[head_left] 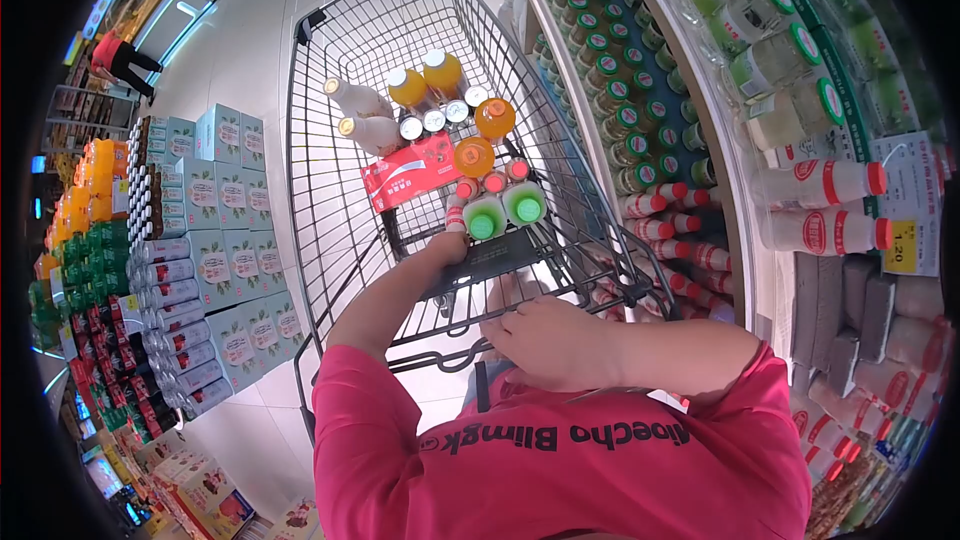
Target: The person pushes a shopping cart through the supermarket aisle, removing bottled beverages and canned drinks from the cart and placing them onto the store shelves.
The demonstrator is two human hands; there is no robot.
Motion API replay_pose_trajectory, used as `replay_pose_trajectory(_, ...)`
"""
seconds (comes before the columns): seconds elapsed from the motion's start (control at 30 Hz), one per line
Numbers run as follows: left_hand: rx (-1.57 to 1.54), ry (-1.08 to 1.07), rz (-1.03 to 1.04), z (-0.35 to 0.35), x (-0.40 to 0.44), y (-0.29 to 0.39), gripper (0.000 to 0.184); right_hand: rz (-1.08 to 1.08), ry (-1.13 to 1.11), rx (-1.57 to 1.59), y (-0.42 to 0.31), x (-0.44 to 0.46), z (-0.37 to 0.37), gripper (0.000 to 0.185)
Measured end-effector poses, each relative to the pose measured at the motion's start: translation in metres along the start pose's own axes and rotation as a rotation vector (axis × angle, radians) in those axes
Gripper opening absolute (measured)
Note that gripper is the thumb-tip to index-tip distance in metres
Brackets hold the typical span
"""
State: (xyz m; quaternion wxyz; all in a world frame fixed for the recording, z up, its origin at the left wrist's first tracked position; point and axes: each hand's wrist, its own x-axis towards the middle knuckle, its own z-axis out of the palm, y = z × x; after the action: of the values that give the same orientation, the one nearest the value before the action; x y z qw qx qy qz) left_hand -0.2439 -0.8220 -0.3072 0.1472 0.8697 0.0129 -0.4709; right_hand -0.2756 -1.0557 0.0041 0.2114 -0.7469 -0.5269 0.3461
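Observation:
My left hand (449, 247) reaches into the shopping cart (330, 270), its fingers closed around a small red-and-white bottle (456, 218). Next to it, several similar red-capped bottles (492, 183) stand behind two green-capped bottles (486, 219). Farther in are orange-drink bottles (473, 156), white-topped cans (433, 121), two white bottles (368, 132) tilted to the left, and a red carton (408, 174) lying flat. Close to my body, my right hand (525, 340) lies loosely by the cart's near edge, fingers slightly bent, holding nothing that I can see.
On the right, a shelf holds green-capped bottles (625, 115) and red-capped white bottles (825, 230) above a price tag (910, 245). Stacked pale-green cartons (235, 270) and cans (180, 315) stand to the left. A person (122, 58) is far off at upper left.

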Motion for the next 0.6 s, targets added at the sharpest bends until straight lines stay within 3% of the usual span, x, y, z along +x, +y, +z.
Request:
replay_pose_trajectory(0.07,0.003,0.021,0.002,0.001,0.003,-0.002,0.03,0.004,-0.083,-0.007,-0.003,0.0,-0.007,0.063)
replay_pose_trajectory(0.27,0.059,-0.027,0.071,0.002,0.004,-0.006,0.035,0.03,-0.096,-0.035,-0.005,-0.003,-0.004,0.068)
replay_pose_trajectory(0.4,0.0,0.078,0.078,-0.008,-0.004,-0.006,0.024,0.015,-0.072,0.009,-0.002,-0.005,-0.004,0.066)
replay_pose_trajectory(0.5,0.101,0.08,0.02,-0.025,-0.004,-0.006,0.026,0.0,-0.073,-0.002,0.002,-0.005,-0.002,0.063)
replay_pose_trajectory(0.6,0.095,0.039,0.121,-0.047,0.004,-0.018,0.025,-0.013,-0.064,-0.04,0.004,-0.005,-0.005,0.06)
